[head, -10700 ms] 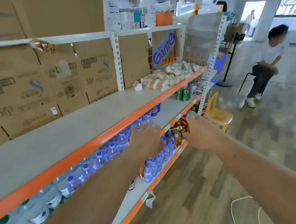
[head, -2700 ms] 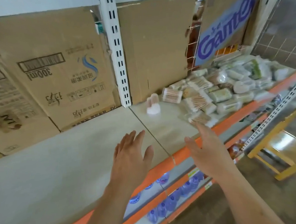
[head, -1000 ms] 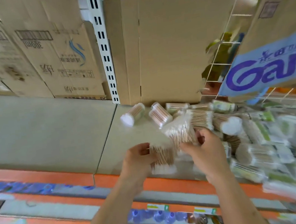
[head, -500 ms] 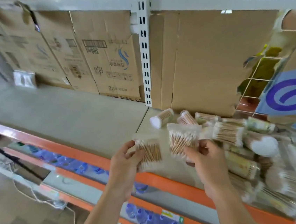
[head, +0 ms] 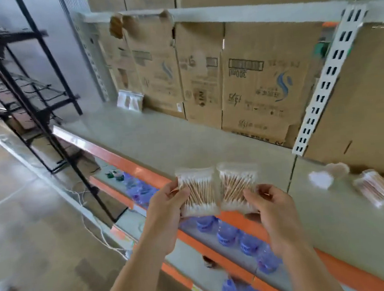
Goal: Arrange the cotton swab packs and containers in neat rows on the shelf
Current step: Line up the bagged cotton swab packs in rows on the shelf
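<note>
- Cotton swab packs: the left pack (head: 197, 192) and the right pack (head: 238, 188) are being held up in the air, side by side, in front of the orange edge (head: 126, 164) of the shelf (head: 185, 141). They are not lying on it.
- The left hand (head: 167, 209) is pinching the left pack by its left side, with the thumb in front.
- The right hand (head: 273, 210) is pinching the right pack at its lower right corner.
- The two packs are almost touching in the middle. The swabs inside are standing up and down, with white tips at the top and bottom.
- More swab containers (head: 375, 187) are lying in a blurry heap on the shelf, far to the right.
- One flat pack (head: 130, 100) is leaning against the cardboard boxes (head: 258, 86) at the far left end of the shelf.
- The cardboard boxes are standing all along the back of the shelf.
- Blue water bottles (head: 226, 234) are sitting on the shelf below.
- A black metal rack (head: 26, 91) is standing on the floor to the left.
</note>
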